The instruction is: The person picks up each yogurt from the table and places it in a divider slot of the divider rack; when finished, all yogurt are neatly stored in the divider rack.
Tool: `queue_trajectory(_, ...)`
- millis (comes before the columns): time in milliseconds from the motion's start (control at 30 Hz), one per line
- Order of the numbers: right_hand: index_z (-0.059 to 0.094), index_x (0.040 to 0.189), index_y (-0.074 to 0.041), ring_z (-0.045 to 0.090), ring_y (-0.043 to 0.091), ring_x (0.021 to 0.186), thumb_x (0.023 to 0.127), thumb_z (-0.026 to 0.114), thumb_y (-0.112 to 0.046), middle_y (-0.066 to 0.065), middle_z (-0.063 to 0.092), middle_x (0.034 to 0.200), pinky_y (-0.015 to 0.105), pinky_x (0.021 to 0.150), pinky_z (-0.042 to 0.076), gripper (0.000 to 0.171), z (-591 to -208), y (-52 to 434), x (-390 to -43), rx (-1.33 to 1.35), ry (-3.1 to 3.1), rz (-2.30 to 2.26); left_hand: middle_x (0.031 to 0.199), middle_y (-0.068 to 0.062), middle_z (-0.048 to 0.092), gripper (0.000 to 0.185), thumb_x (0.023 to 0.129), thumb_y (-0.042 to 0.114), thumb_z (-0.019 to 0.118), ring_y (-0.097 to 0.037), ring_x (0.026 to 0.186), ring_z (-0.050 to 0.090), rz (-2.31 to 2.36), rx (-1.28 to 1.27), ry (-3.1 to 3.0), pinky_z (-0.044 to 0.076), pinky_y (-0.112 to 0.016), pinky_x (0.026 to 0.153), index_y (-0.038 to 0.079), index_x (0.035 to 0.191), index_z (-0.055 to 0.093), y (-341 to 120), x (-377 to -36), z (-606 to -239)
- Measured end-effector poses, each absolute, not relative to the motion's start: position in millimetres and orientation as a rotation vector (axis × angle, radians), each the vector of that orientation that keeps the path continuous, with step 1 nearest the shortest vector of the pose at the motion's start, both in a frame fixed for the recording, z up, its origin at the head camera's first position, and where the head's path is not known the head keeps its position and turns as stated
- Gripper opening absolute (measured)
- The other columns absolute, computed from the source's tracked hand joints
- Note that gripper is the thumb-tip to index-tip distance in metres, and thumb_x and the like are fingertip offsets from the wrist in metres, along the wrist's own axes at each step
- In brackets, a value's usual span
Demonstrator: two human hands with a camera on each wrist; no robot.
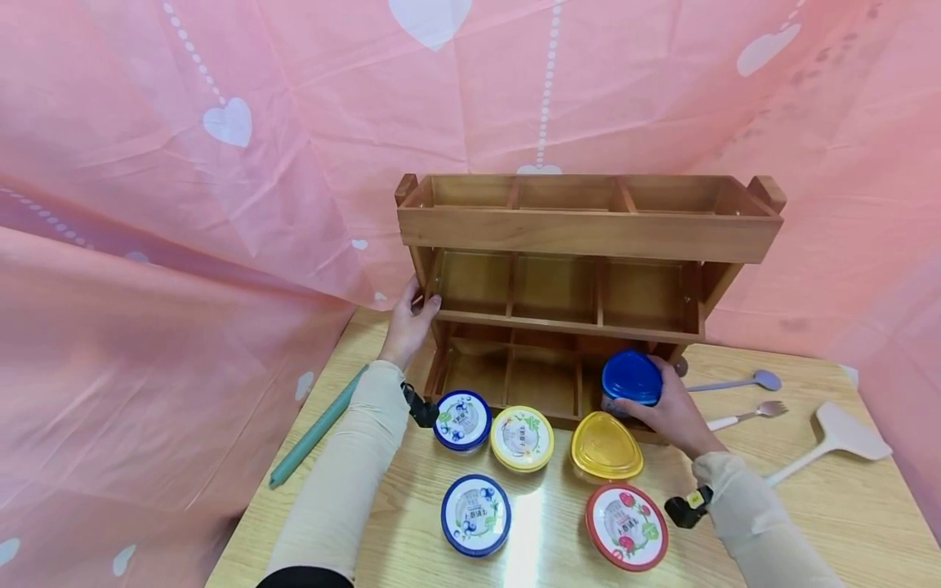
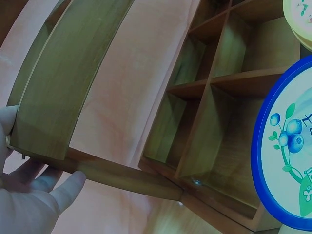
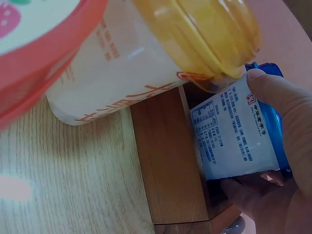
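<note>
Wooden rack, six cups

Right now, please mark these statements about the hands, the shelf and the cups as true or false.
1. The right hand holds a blue-lidded cup. True.
2. The left hand rests flat on the table. False: it grips the left side of the wooden shelf.
3. The shelf's top compartments are full of cups. False: they show no cups.
4. A red-rimmed cup stands on the table. True.
5. A fork lies right of the shelf. True.
</note>
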State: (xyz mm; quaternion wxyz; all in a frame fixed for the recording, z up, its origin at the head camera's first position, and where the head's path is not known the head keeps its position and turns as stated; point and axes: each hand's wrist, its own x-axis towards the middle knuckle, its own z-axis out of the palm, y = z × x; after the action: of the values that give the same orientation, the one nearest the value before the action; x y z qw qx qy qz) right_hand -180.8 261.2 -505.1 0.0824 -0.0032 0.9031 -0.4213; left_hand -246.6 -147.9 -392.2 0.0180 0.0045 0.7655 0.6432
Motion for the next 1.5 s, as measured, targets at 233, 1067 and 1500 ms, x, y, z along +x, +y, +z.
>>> queue_trajectory(233, -0.002, 0.156, -0.005, 0.026, 0.059, 0.134, 0.084, 0.075, -0.047, 0.035, 0.016, 0.155, 0.074, 0.103, 0.031, 0.113, -507, 260, -182, -0.022, 2.695, -1.251, 0.158, -0.013, 0.031, 0.062, 0.103, 0.017, 0.051, -0.034, 0.145, 0.034, 2.030, 0.028, 2.375, 0.033, -0.045, 0.117, 0.021, 0.158, 0.023, -149, -255, -404)
queue_trajectory(1067, 0.016, 0.155, -0.001, 0.043, 0.055, 0.125, 0.086, 0.075, -0.041, 0.034, 0.032, 0.147, 0.067, 0.094, 0.046, 0.100, -455, 266, -128, -0.145, 2.808, -1.229, 0.159, -0.014, 0.030, 0.061, 0.103, 0.015, 0.050, -0.036, 0.145, 0.033, 2.008, 0.033, 2.377, 0.033, -0.045, 0.117, 0.020, 0.158, 0.022, -149, -245, -391)
queue_trajectory(1500, 0.034, 0.145, 0.007, 0.051, 0.044, 0.118, 0.079, 0.084, -0.024, 0.028, 0.045, 0.138, 0.015, 0.087, 0.048, 0.089, -469, 248, -95, -0.391, 2.922, -1.218, 0.159, -0.014, 0.030, 0.062, 0.103, 0.016, 0.050, -0.035, 0.146, 0.032, 2.015, 0.031, 2.365, 0.033, -0.045, 0.117, 0.020, 0.158, 0.021, -149, -245, -393)
